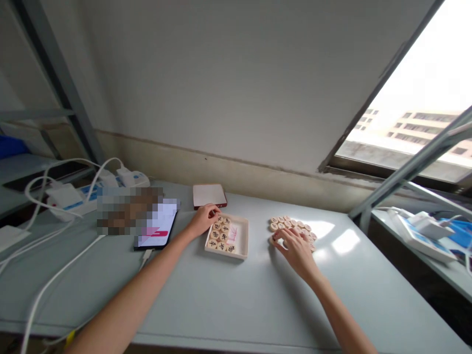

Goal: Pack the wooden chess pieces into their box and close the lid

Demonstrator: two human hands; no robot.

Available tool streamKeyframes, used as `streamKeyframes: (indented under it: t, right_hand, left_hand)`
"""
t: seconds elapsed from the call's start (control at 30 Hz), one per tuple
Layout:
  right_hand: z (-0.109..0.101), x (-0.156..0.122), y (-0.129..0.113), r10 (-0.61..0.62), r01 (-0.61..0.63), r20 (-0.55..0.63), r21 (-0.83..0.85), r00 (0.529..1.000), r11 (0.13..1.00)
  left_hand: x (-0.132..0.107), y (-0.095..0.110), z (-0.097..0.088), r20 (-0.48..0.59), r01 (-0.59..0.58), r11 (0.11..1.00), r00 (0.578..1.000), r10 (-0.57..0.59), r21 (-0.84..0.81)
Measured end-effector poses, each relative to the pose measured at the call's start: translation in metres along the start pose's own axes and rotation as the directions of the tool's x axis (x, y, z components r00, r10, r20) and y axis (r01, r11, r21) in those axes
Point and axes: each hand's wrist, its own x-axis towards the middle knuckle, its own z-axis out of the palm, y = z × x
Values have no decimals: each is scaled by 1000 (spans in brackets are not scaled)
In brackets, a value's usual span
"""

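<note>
A shallow white box (240, 248) lies on the table with round wooden xiangqi pieces (222, 236) in rows in its left part; pink marks show on its bare floor. At the box's far left corner is my left hand (202, 220), its bent fingers closed on the rim. To the right of the box, several more xiangqi pieces (282, 222) lie in a loose group. Over the near side of that group, my right hand (298, 250) pinches one xiangqi piece (273, 241) between thumb and fingertips. The hand hides part of the group.
Behind the box sits a red-edged lid (208, 195) with a pale inside. A phone (158, 228) with a lit screen, a blurred-out patch and a power strip (86, 201) with white cables occupy the left. A metal bed frame (391, 184) borders the right side.
</note>
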Motion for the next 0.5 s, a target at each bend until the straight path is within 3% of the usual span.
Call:
streamKeyframes:
  t: [0.17, 0.3, 0.5]
  right_hand:
    - [3, 2, 5, 34, -36, -22, -94, 999, 995]
    - [3, 1, 5, 84, -105, -122, -185, 989, 977]
    - [-5, -6, -15, 9, -31, -132, -168, 991, 985]
  left_hand:
    - [1, 0, 1, 13, -7, 1000, 1000, 7, -13]
    - [1, 2, 0, 11, -9, 1000, 1000, 9, 19]
    - [2, 3, -2, 26, 27, 1000, 999, -27, -1]
